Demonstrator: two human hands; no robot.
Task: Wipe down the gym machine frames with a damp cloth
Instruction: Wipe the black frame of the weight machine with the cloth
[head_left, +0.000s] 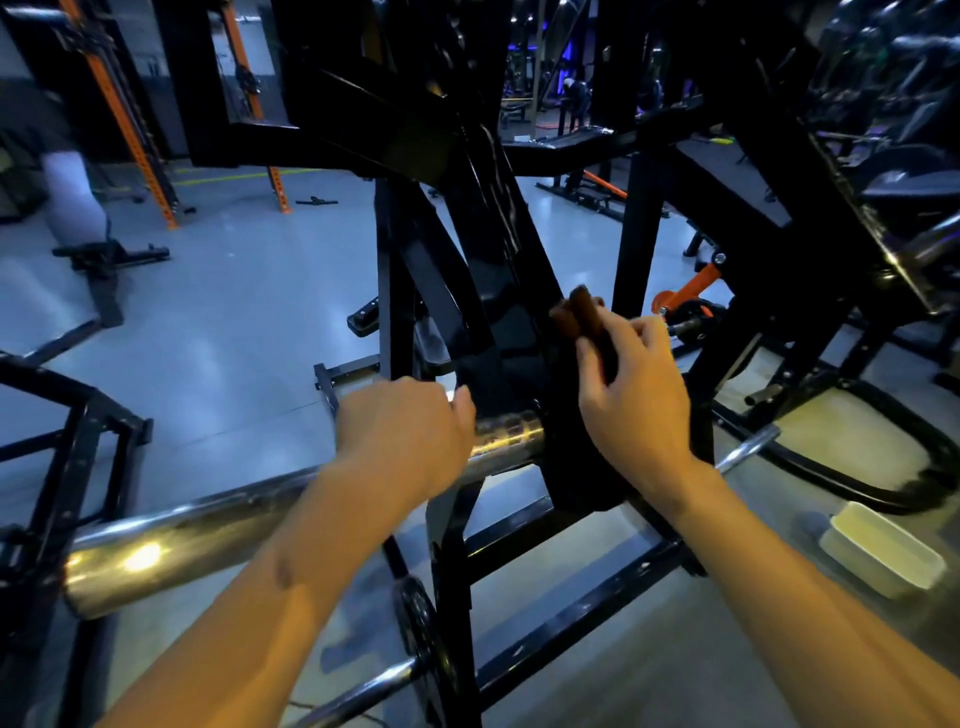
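A black gym machine frame (498, 244) rises in front of me, with slanted beams and a chrome sleeve bar (208, 525) sticking out toward the lower left. My left hand (410, 431) is wrapped over the top of that chrome bar close to the frame. My right hand (634, 389) pinches a folded brown cloth (579, 312) and presses it against the black frame's upright. The lower part of the cloth is hidden behind my fingers.
A pale rectangular tub (883, 551) sits on the floor at the lower right. Orange rack uprights (130, 130) stand at the far left, a black bench (104, 265) lies on the grey floor, and more black machines crowd the right side.
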